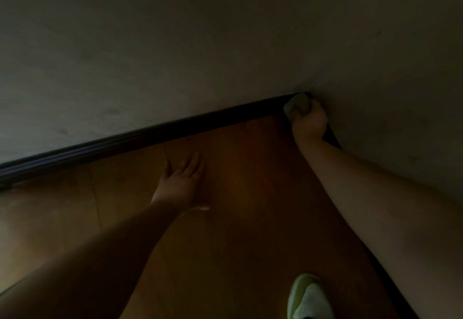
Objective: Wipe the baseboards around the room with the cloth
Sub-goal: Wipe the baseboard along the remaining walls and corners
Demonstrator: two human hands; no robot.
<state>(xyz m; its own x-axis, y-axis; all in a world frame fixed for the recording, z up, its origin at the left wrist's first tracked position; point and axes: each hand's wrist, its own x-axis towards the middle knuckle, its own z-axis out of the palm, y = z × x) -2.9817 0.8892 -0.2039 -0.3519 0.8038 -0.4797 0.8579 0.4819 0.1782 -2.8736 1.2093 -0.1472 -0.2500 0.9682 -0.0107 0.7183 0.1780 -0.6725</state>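
Two dark baseboards meet in the corner of the room, and the right hand [310,121] is pushed right into that meeting point, its fingers curled round a pale, bunched cloth [297,107] that presses against the trim. From there, one baseboard [125,143] runs as a long dark strip away to the left along the foot of the wall, while the other, mostly hidden behind the right forearm, comes back toward the person along the right-hand wall. So the cloth sits at the very end of both runs, and any next stroke, as I judge it, has to follow one of those two long axes out of the corner. The left hand [181,181] lies well apart from the cloth, fingers straight and spread flat on the wooden floor [250,193], seemingly as a prop. It is nearer the left-running strip but holds nothing. A light green shoe [309,298] shows at the bottom edge. Dim light hides any dust.
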